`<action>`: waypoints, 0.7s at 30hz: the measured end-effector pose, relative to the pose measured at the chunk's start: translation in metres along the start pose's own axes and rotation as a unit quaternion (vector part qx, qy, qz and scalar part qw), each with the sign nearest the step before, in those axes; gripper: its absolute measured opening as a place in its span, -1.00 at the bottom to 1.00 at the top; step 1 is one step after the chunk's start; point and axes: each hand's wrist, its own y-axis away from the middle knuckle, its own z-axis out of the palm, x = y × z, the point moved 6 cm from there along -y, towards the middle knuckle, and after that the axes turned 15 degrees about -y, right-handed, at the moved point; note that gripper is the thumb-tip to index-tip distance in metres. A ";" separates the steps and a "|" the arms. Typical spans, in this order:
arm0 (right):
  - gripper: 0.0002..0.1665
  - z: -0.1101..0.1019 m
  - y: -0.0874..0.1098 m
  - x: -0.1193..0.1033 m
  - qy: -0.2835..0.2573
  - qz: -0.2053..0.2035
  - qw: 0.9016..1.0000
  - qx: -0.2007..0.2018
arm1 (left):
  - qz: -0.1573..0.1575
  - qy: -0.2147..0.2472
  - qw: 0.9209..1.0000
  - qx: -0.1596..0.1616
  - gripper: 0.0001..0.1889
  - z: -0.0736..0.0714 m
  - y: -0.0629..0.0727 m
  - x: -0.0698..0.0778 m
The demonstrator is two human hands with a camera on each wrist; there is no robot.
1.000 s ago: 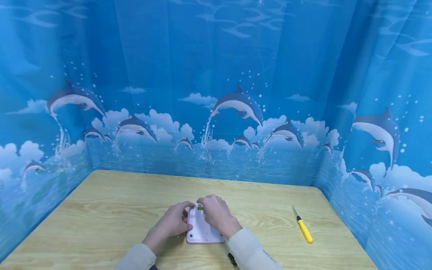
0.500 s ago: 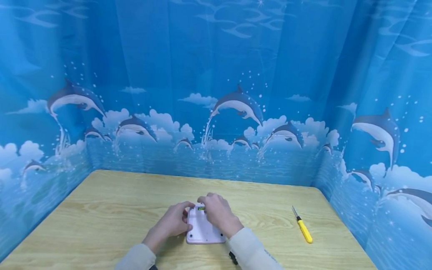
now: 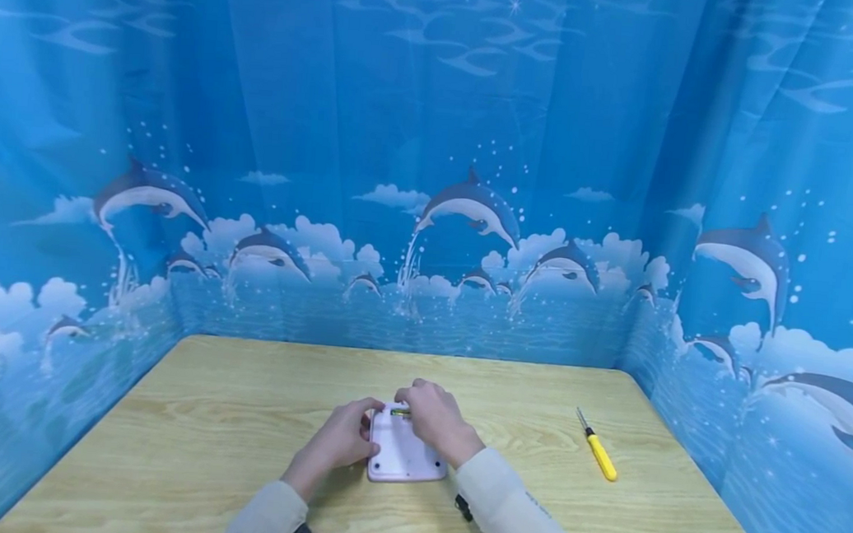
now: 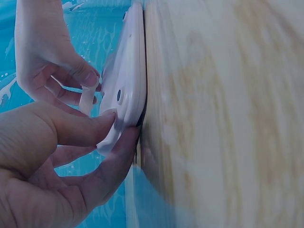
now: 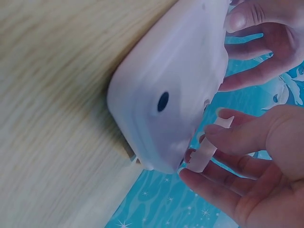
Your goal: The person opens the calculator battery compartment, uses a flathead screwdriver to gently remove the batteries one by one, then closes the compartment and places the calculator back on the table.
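A flat, pale pink calculator-shaped device (image 3: 406,453) lies on the table, with its back and dark round feet facing up. A green battery (image 3: 399,412) shows in a slot near its far edge. My left hand (image 3: 342,436) grips the near-left side of the device; in the left wrist view its thumb presses the back, with fingers at the edge. Over the far-right part is my right hand (image 3: 437,416), pinching a small white battery cover (image 5: 204,153) between thumb and fingers. In the right wrist view the cover is held apart from the device's back, close to the slot.
A screwdriver (image 3: 601,455) with a yellow handle lies on the right of the wooden table (image 3: 237,418). Blue curtains (image 3: 376,131) with dolphins surround the table's back and sides.
My right hand has shifted slightly right and away from the slot with the cover, so more of the green battery shows. The left hand and device stay put.
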 end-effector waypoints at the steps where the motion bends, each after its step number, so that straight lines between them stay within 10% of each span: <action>1: -0.56 0.000 0.000 0.000 -0.001 0.000 1.000 -0.001 | -0.001 0.000 1.000 0.000 -0.30 0.000 0.000 0.000; 21: -0.53 -0.007 0.001 0.014 -0.023 0.020 1.000 -0.008 | -0.018 0.002 1.000 -0.005 -0.31 0.000 0.000 0.000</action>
